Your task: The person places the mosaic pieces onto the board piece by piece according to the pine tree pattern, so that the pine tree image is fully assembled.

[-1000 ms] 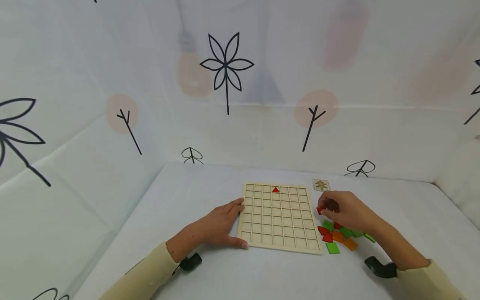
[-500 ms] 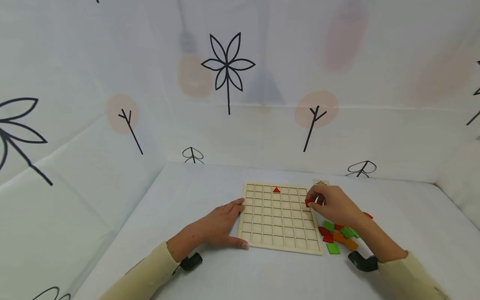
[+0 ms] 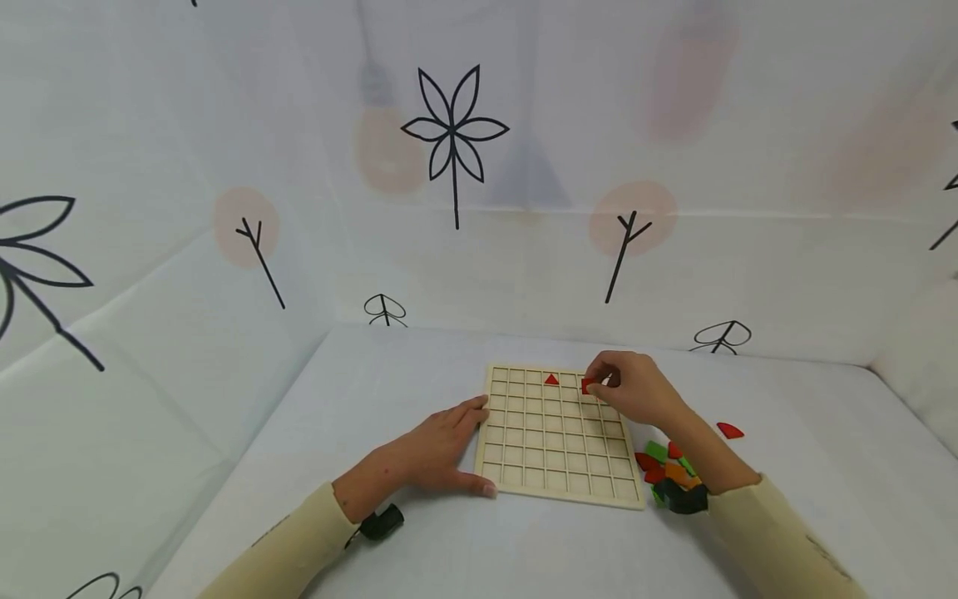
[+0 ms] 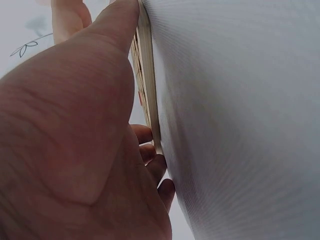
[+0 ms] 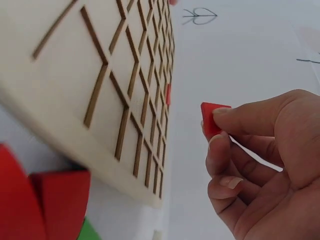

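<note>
A pale wooden board [image 3: 535, 441] with a grid of square cells lies flat on the white table. One red triangle tile [image 3: 551, 379] sits in its top row. At the board's left edge rests my left hand [image 3: 437, 453], fingers stretched along the side and thumb at the near corner; the left wrist view shows the fingertips against the board's edge [image 4: 146, 70]. My right hand [image 3: 636, 391] pinches a small red tile [image 5: 210, 117] between thumb and fingers, over the board's upper right part. In the right wrist view this tile shows straight edges.
Right of the board lies a pile of red, green and orange tiles [image 3: 677, 472], partly covered by the black right wrist camera [image 3: 683, 498]. A red quarter-circle tile [image 3: 729, 430] lies apart from it. White printed cloth [image 3: 524, 274] rises behind and beside the table.
My right hand has carried the red tile from the pile side up and left over the board. It now hides the patterned card at the back. My left hand has stayed put.
</note>
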